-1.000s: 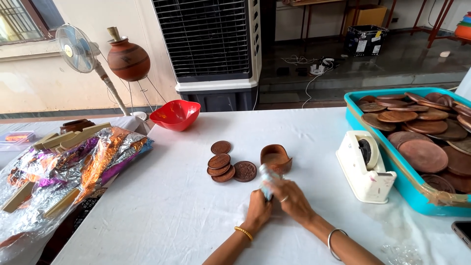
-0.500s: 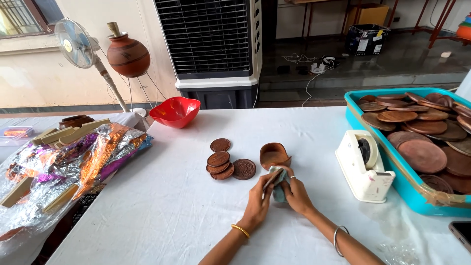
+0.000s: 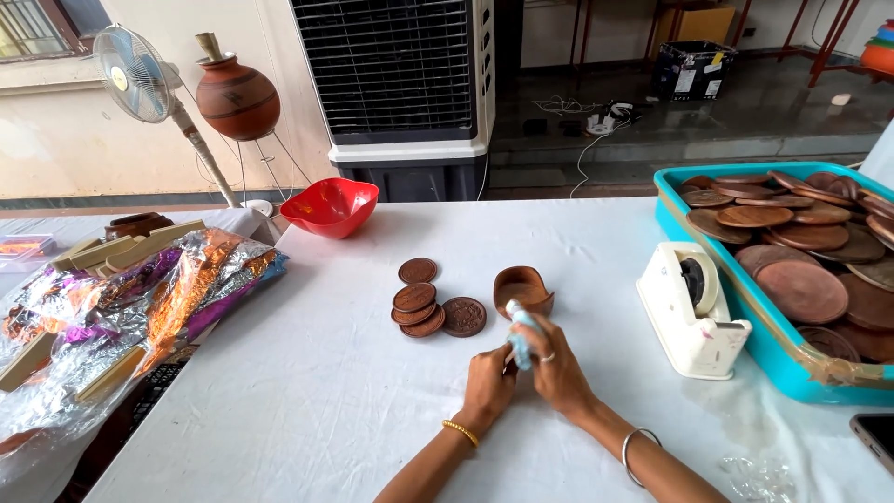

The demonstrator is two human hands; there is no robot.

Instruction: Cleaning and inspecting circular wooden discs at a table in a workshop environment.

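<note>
Head view: at lower centre of the frame, my left hand [image 3: 486, 384] and right hand [image 3: 557, 368] are both clasped around a small pale-blue tube [image 3: 520, 337] held just above the white bench [image 3: 307, 391]. Just beyond it sits a brown holder [image 3: 523, 289], which looks empty, and beside that the brown discs [image 3: 430, 307]: a short stack, two loose. I judge the work barely begun, none of the discs being in the holder. At right, a teal tray [image 3: 717, 279] is heaped with larger brown plates [image 3: 792, 242]; a white tape dispenser [image 3: 691, 307] stands against it. A red bowl [image 3: 330, 206], contents unseen, sits upper left.
</note>
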